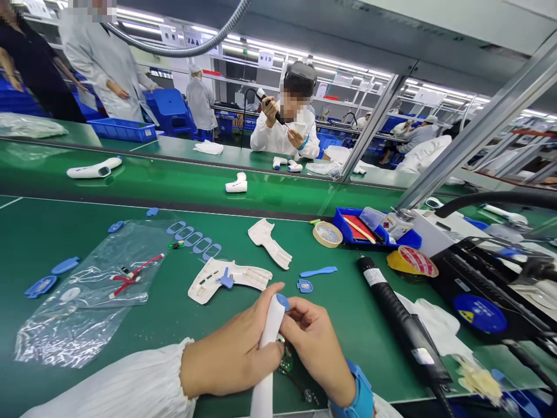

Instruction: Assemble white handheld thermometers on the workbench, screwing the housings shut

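My left hand (pixel 237 348) is wrapped around a white thermometer housing (pixel 270 328) with a blue round end (pixel 282 301). My right hand (pixel 319 342) is closed, fingertips against the housing's right side just below that blue end; what they pinch is hidden. A green circuit board (pixel 286 355) with wires shows between the hands, partly covered. Beyond them lies an open white shell half (pixel 252 277) with a blue trigger-like piece (pixel 225 279) on it. Another white shell half (pixel 268 241) rests farther back, near a blue stick (pixel 318 271) and a small blue part (pixel 304 286).
At left, a clear plastic bag (pixel 93 313) lies under red-and-white wires (pixel 126 281). Blue frames (pixel 194 239) line up behind. An electric screwdriver (pixel 398 316), tape roll (pixel 328 234) and blue tray (pixel 409 238) occupy the right. Across the green conveyor (pixel 174 183), a co-worker (pixel 285 130) holds a screwdriver.
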